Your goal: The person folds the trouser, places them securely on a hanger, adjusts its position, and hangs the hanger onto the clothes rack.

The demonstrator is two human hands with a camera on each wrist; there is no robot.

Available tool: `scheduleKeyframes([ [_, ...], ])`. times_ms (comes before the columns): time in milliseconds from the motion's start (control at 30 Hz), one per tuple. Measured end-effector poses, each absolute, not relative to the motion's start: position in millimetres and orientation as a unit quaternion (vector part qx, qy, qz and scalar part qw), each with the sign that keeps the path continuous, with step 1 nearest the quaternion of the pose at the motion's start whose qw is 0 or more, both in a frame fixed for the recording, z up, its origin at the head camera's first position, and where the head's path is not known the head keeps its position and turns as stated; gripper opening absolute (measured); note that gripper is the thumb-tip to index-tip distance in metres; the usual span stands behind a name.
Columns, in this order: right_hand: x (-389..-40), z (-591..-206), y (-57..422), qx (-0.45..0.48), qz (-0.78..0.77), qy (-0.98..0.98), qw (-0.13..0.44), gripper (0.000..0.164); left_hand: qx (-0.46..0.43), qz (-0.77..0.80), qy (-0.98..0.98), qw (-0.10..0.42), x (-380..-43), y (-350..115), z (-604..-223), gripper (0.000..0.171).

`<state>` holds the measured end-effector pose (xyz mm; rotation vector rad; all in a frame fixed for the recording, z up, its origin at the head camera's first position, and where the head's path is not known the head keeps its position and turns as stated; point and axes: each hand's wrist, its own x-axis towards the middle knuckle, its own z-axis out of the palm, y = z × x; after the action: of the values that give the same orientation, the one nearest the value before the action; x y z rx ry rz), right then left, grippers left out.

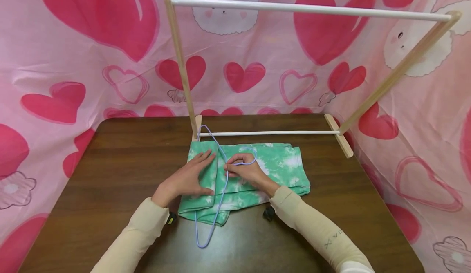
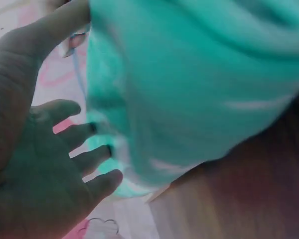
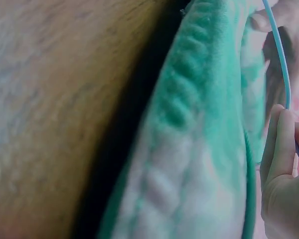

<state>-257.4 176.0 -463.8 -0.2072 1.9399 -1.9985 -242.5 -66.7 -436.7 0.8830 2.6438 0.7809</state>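
A green-and-white tie-dyed garment [image 1: 279, 164] lies folded on the table, its left end turned back as a flap. A thin lavender clothes hanger [image 1: 221, 204] lies across it, hook to the right, its long bar hidden beneath the flap and both ends sticking out. My right hand [image 1: 250, 171] pinches the hanger near its neck, between thumb and fingers; the right wrist view shows the hanger's thin blue arm [image 3: 283, 59] at the fingertips. With fingers spread, my left hand [image 1: 193, 177] rests on the flap. Cloth [image 2: 189, 99] fills much of the left wrist view.
Behind the garment stands a rack with a white top rail [image 1: 312, 8], a lower white rail [image 1: 272, 133] and wooden side posts [image 1: 180, 60]. Brown wooden table [image 1: 99, 175] extends on both sides. A pink heart-patterned cloth [image 1: 40, 72] hangs around the back and sides.
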Motion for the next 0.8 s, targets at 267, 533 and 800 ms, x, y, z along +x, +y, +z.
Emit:
scheduleKeyframes([
  [267,-258,-460,175,-0.072,-0.691,0.699,0.17,0.012,0.302,0.247,0.906,0.167,-247,-61,-443,0.11],
  [533,-258,-460,176,-0.068,-0.69,0.7,0.171,0.012,0.326,0.263,0.881,0.22,-244,-64,-437,0.116],
  [800,-258,-458,176,-0.066,-0.688,0.701,0.174,0.013,0.318,0.168,0.916,0.178,-235,-53,-450,0.117],
])
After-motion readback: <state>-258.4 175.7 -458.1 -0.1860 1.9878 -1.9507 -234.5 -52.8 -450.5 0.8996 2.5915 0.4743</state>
